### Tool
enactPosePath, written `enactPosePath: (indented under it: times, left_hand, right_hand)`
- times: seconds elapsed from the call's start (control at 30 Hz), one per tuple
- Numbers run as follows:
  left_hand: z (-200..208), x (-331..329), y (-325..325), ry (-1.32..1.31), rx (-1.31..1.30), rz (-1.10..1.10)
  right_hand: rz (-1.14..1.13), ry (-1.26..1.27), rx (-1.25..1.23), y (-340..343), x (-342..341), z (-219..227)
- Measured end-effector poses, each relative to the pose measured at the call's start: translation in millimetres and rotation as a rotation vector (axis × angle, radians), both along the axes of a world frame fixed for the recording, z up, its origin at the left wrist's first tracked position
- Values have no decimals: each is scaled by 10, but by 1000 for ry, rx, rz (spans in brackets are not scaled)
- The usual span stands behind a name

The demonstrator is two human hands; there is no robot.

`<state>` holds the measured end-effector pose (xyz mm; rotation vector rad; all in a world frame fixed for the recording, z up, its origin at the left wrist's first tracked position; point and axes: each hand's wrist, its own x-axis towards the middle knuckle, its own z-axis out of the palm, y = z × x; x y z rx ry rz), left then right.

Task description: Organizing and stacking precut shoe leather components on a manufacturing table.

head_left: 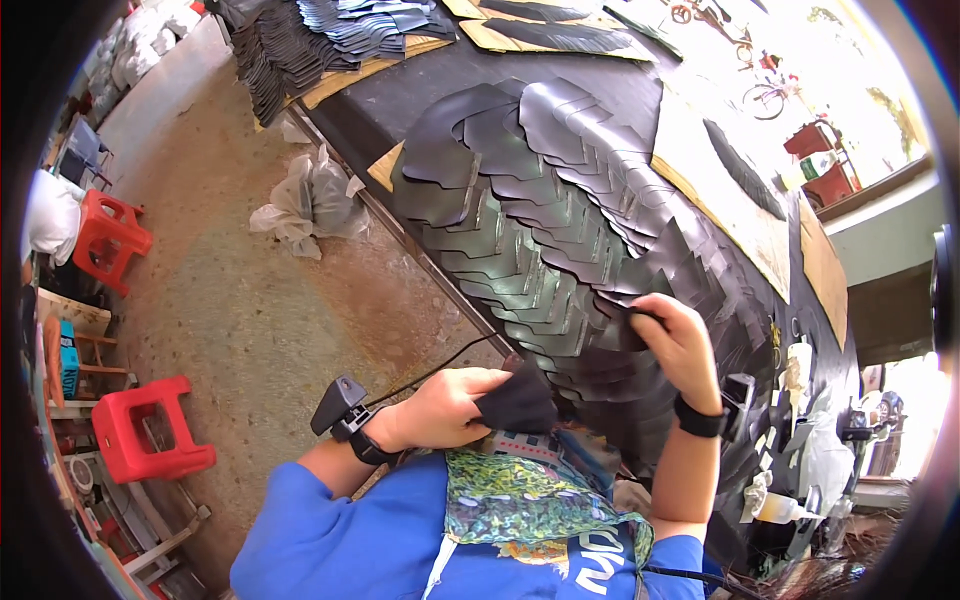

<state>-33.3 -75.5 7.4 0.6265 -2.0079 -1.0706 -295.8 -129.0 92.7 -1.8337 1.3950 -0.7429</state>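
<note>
While the left hand (445,408) has its grip clamped on a black piece (520,405), overlapping dark pieces (550,285) lie staggered on the worktop (390,100), probably so each edge is easy to catch, and the right hand (680,345) pinches one piece's edge. Leftmost, red stools (148,455) stand on the stained floor (380,310); the worktop is black; a bright opening (850,60) is rightmost.

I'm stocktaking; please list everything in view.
Thin curved flat pieces: many, black, overlapping on table
Long flat table: one, black, centre to right
Stacked flat pieces: many, black and blue, table's far end
Flat cardboard sheets: several, tan, on table
Square plastic stools: two, red, floor at left
Crumpled plastic bag: one, clear, floor beside table
Strapped wrist devices: two, black, both wrists
Left hand: one, holding a black piece
Right hand: one, pinching another black piece
</note>
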Motion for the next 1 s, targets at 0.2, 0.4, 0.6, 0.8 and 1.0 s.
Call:
enactPosePath:
  times: [0.2, 0.4, 0.6, 0.8, 1.0]
  left_hand:
    - [15, -185, -127, -162, -305, -147]
    - [5, -307, -182, -230, -403, -149]
    - [32, -365, -261, -226, -405, -153]
    - [16, -396, -278, -273, -411, -143]
    - [-15, -426, -296, -342, -405, -142]
  right_hand:
    - [168, 150, 85, -121, -52, -302]
    - [136, 147, 88, -114, -61, -426]
    - [67, 141, 98, -113, -79, -495]
    - [83, 182, 46, -128, -59, -504]
    - [84, 238, 43, -135, -23, -491]
